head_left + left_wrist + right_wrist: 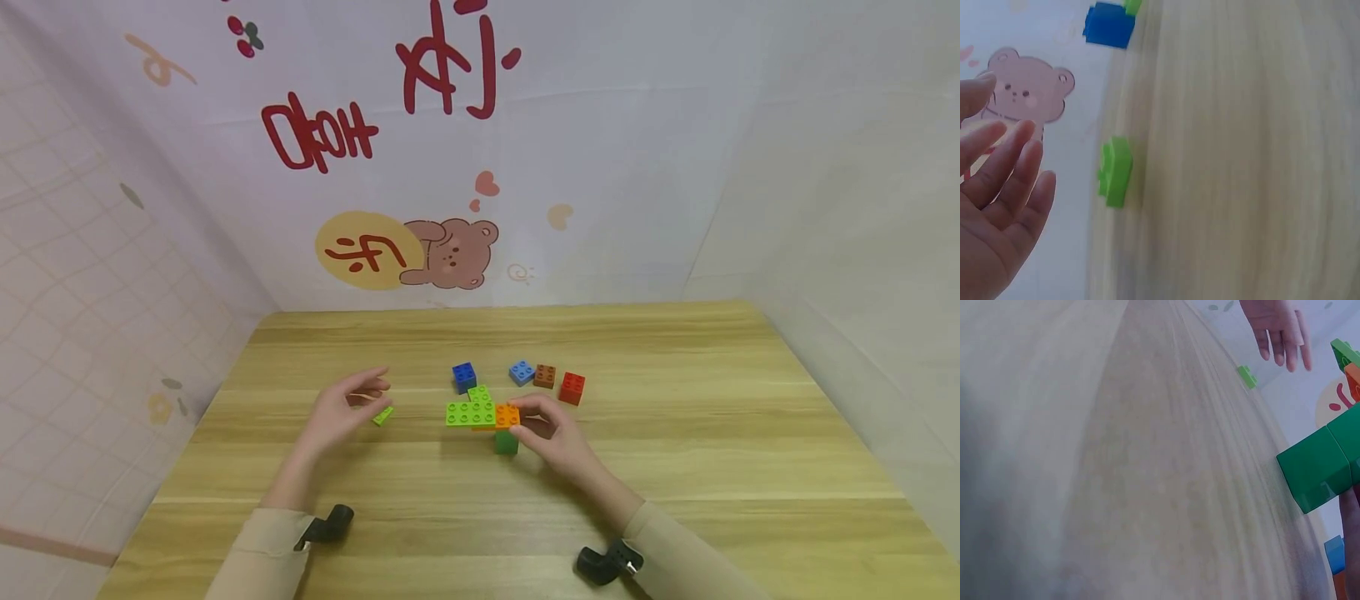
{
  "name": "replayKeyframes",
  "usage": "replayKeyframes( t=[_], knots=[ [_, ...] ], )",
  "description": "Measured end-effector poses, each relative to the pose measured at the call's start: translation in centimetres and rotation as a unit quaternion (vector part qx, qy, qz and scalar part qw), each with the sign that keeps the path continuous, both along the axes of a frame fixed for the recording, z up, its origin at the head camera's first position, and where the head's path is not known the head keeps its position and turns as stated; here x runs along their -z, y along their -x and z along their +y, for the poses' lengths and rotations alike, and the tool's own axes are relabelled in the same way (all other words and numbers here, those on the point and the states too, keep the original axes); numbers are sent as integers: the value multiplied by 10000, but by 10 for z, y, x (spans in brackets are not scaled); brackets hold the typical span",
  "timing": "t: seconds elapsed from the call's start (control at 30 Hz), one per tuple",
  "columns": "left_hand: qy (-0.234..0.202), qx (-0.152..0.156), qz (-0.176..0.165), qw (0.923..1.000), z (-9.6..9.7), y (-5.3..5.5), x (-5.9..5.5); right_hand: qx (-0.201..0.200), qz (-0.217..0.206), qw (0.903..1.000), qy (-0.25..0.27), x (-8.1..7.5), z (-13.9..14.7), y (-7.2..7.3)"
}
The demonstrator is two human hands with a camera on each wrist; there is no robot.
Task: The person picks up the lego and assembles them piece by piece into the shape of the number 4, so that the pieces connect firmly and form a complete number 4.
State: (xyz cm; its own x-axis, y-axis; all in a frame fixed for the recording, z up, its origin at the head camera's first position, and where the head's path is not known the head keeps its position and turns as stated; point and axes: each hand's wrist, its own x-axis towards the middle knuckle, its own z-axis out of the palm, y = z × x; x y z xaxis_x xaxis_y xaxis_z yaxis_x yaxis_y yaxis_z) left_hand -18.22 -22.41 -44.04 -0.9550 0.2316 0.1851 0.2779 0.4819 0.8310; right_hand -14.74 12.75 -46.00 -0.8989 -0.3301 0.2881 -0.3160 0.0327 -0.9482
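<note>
Left hand free beside a lime brick; right hand holding the build

Far left: left hand (pixel 337 415) loosely spread, thumb apart from fingers, nothing held. Lime brick (pixel 383 416) lies on the table (pixel 405 500) just beside it; left wrist view shows a gap between them. To pick it up cleanly, best pinch its two sides and keep the studs free.

Centre: blue brick (pixel 464 377) behind the build. Build's lime plate (pixel 465 415) juts leftward; a lime piece (pixel 478 392) shows behind it, whether joined I can't tell. Orange brick (pixel 507 416) at the right end, green base (pixel 507 442) under it. Overhang looks prone to tipping; pressing there probably wants support from below.

Right: light-blue brick (pixel 522 372) and brown brick (pixel 545 376) further back. Right hand (pixel 558 437) nearly closed, thumb and fingers pinching the orange end. Sound hold; worth keeping steady and level. Red brick (pixel 572 388) beyond, rightmost.
</note>
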Motion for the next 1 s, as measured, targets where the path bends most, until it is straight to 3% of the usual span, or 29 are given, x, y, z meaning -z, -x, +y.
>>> replayKeyframes(
  t=[0.3, 0.57, 0.8, 1.0],
  knots=[
    [163, 1, -255, 9995, -13, 8, 10, 8, -6, 10000, 22, 1, 0, 0],
    [464, 407, -432, 9972, -22, 12, 17, -5, 27, 10000, 38, 2, 0, 0],
    [337, 752, -751, 9938, -30, 13, 22, -16, 67, 10000, 65, 3, -1, 1],
    [647, 896, -568, 9923, -32, 14, 22, -1, 51, 10000, 70, 4, 0, 1]
  ],
)
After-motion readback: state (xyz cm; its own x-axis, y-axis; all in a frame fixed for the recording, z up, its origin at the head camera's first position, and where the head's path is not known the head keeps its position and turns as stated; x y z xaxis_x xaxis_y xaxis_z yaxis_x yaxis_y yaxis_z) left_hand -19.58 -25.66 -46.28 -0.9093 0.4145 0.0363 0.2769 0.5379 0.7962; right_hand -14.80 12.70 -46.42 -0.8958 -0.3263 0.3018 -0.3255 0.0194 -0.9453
